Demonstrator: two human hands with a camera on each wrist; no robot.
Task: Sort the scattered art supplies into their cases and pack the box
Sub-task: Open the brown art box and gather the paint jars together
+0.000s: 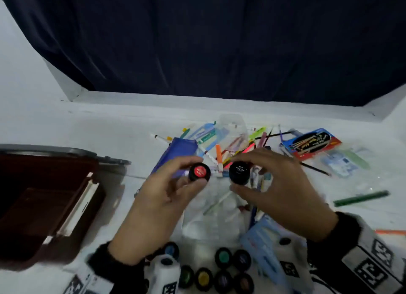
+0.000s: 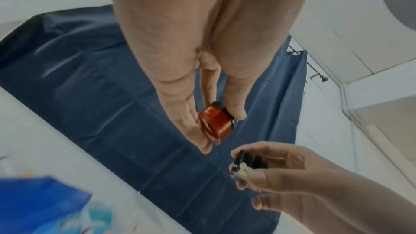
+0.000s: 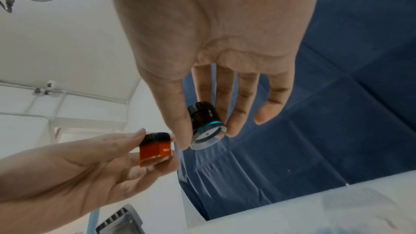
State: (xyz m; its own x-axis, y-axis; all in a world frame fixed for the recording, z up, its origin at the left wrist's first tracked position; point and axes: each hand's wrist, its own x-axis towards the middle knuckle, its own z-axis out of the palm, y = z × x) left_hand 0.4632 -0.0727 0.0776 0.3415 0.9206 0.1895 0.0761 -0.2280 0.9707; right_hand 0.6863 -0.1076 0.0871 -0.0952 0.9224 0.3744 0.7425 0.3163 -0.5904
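My left hand pinches a small red paint jar with a black lid, held above the table; the jar's red body shows between thumb and fingers in the left wrist view. My right hand pinches a dark paint jar with a black lid, just right of the red one; its clear base shows in the right wrist view, where the red jar sits lower left. Both jars are close together, not touching. Several more paint jars stand near the table's front edge.
A brown open box lies at the left. Markers and pencils are scattered beyond my hands, with a blue pouch, a pencil packet and a green marker at the right. A pale blue case lies under my right wrist.
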